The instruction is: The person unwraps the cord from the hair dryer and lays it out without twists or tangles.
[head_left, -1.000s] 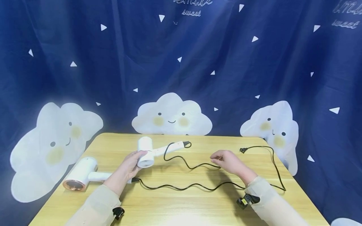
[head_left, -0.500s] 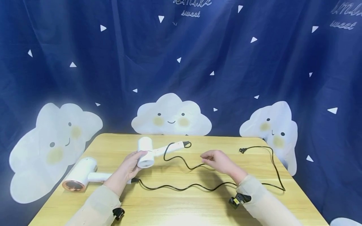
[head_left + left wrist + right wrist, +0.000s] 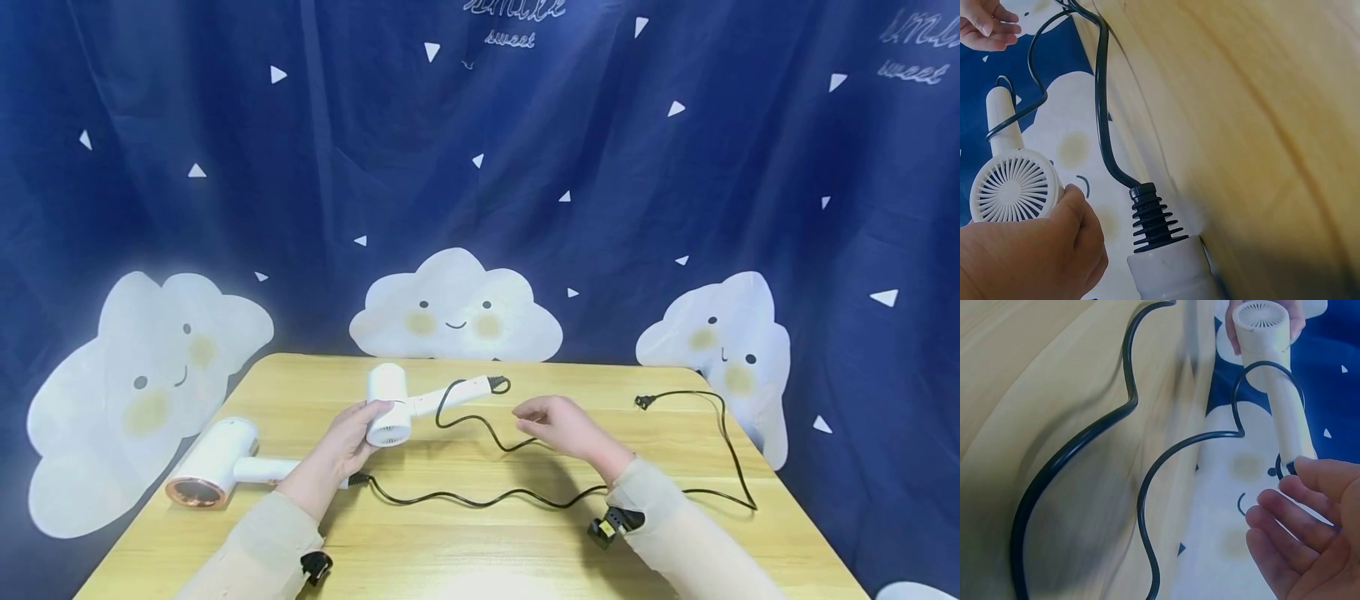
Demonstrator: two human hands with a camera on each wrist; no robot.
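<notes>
My left hand grips the head of a small white hair dryer, thumb on the near side of its barrel. Its round slotted vent faces the left wrist camera, and its handle points right. From the handle's end a black cord loops back over the handle, then runs towards my right hand. That hand hovers over the table right of the dryer, fingers loosely bent and nothing between them. In the right wrist view its fingertips overlap the area just below the handle's end.
A larger white hair dryer with a copper-coloured rim lies at the table's left, its handle partly behind my left forearm. Its black cord snakes right under my right sleeve. A plug lies at the back right. Behind the wooden table hangs a blue cloud-print curtain.
My right hand has moved left, closer to the small hair dryer's handle. The left hand and both hair dryers stay nearly where they were.
</notes>
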